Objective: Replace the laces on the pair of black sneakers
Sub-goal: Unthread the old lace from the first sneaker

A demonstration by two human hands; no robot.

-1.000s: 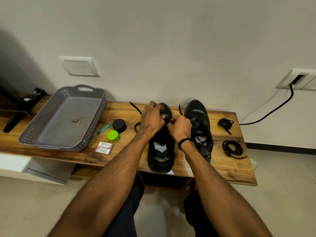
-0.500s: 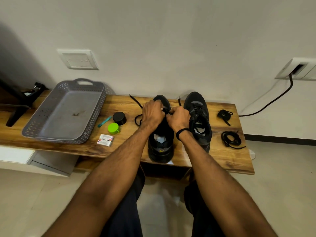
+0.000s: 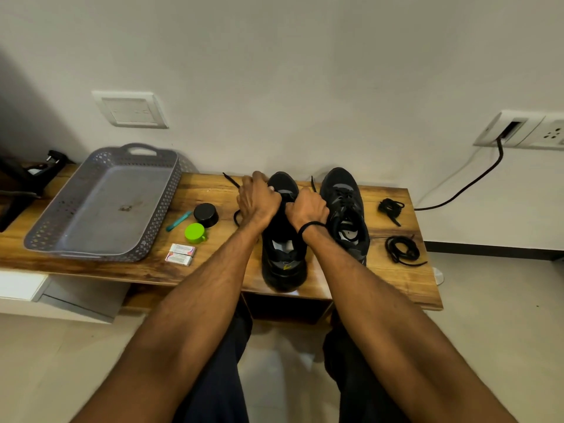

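LACING STATION: STATE OF PARTS

Far left on tabletop [image 3: 146,268]: grey basket [image 3: 152,236]. Next: black lid [image 3: 206,213], green cap [image 3: 194,232]. Centre: left hand [image 3: 259,203] and right hand [image 3: 308,209] over forward part of left sneaker [image 3: 283,257], fingers curled, apparently each pinching black lace [image 3: 229,179]; contact points hidden. Just beside: right sneaker [image 3: 345,203], laced. Both sneakers on tabletop, toes toward wall. Far right: two loose lace bundles [image 3: 399,250].

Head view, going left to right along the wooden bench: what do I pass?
Grey perforated basket → black round jar → sneaker being laced → second sneaker → loose lace coils.
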